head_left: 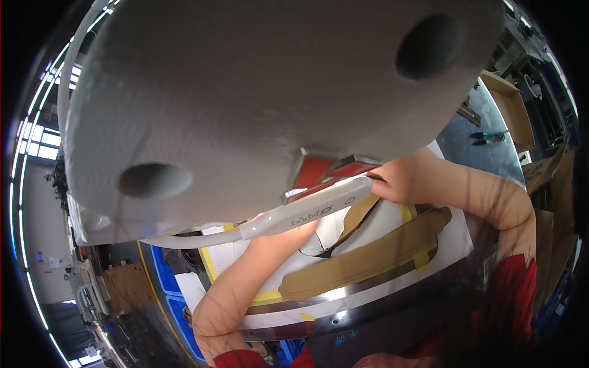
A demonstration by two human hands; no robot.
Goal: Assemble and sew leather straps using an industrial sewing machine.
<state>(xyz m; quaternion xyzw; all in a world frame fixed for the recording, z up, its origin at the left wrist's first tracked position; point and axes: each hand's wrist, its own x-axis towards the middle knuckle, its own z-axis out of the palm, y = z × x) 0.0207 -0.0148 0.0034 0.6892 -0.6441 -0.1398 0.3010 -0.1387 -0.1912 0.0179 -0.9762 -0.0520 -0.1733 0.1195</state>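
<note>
1. Someone is bent over the desk point(288, 332), both bare arms reaching forward beneath a big grey body point(245, 110) that blocks much of my view.
2. The left hand point(302, 233) goes in behind a pale cabled handle point(307, 211); its fingers are hidden, so I can't tell whether they are spread or closed on something.
3. The right hand point(396, 179) is bent inward beside the handle's rounded end, fingers curled; whether it grips anything I can't tell either.
4. Between the arms lies a brown-and-white piece point(333, 228), on the white-covered desk just below the handle and partly hidden by it. Nearer the person lies a long cardboard strip point(368, 257), a bit of yellow tape point(421, 260) at its right part.
5. My reading: the step in hand is close two-handed work on or around that piece, in the bright patch under the grey body. How far along it is, I can't judge.
6. The next move seems to call for steady fingers on both sides and care not to snag the handle's cable point(199, 241).
</note>
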